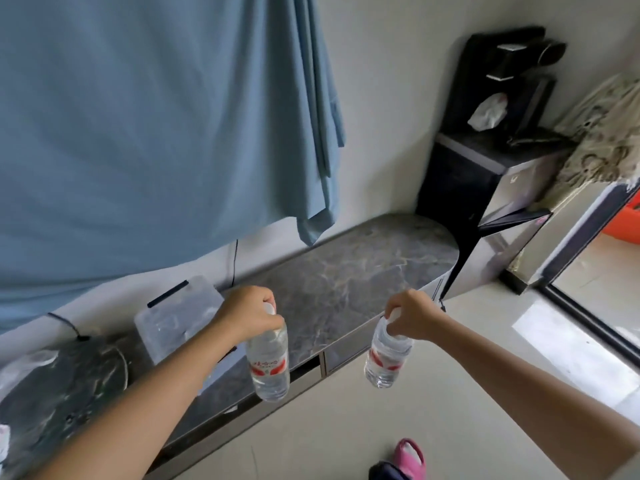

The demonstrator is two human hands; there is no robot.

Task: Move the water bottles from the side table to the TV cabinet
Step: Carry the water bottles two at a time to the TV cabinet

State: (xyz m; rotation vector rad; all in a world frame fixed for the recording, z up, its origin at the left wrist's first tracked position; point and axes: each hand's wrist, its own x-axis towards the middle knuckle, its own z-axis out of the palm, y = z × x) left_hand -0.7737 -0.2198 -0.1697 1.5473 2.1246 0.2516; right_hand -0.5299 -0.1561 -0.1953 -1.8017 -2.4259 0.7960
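Blurred cabinet [363,271]; hands hide 2 bottle caps.

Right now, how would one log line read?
left hand grips left bottle | right hand grips right bottle | both above TV cabinet front edge, unplaced

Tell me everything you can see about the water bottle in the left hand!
The left bottle is small, clear plastic, and looks full of water. A label with red markings wraps its middle, and a white cap peeks out at the top. It hangs upright in the air, held by its neck in the left hand, whose fingers curl round the cap end. It hovers at the front edge of the dark marbled TV cabinet, not yet set down. Nothing else touches it.
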